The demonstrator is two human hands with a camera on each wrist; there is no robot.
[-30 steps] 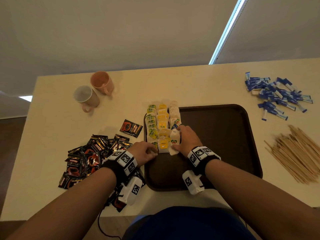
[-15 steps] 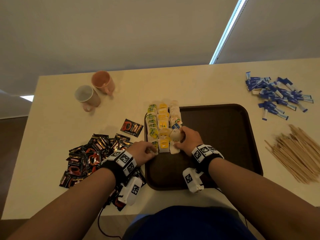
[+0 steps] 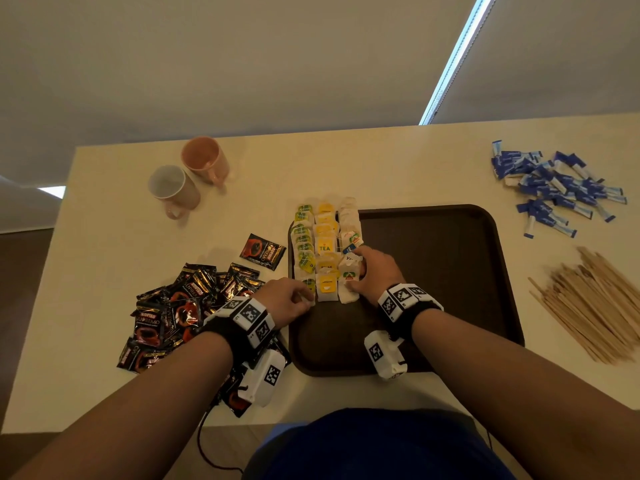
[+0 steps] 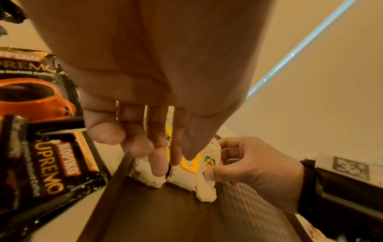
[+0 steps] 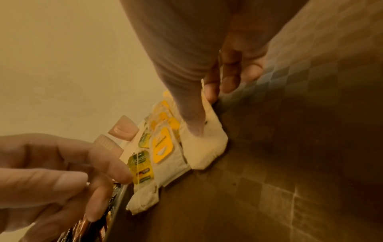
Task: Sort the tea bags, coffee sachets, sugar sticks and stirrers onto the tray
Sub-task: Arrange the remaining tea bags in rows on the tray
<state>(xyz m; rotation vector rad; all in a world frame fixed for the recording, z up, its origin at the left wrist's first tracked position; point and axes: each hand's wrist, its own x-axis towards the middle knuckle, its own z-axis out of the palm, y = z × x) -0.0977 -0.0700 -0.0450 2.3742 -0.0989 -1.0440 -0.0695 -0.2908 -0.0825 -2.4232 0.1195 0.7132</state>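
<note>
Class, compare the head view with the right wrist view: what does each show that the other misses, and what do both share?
Only the head view shows the blue sugar sticks and the wooden stirrers on the table right of the tray, and the whole coffee sachet pile on the left.

Only the right wrist view shows the right hand's thumb pressed on the white tea bag, and the checkered texture of the tray floor.

Both show the rows of tea bags on the tray, the two mugs, the left hand and the right hand.
</note>
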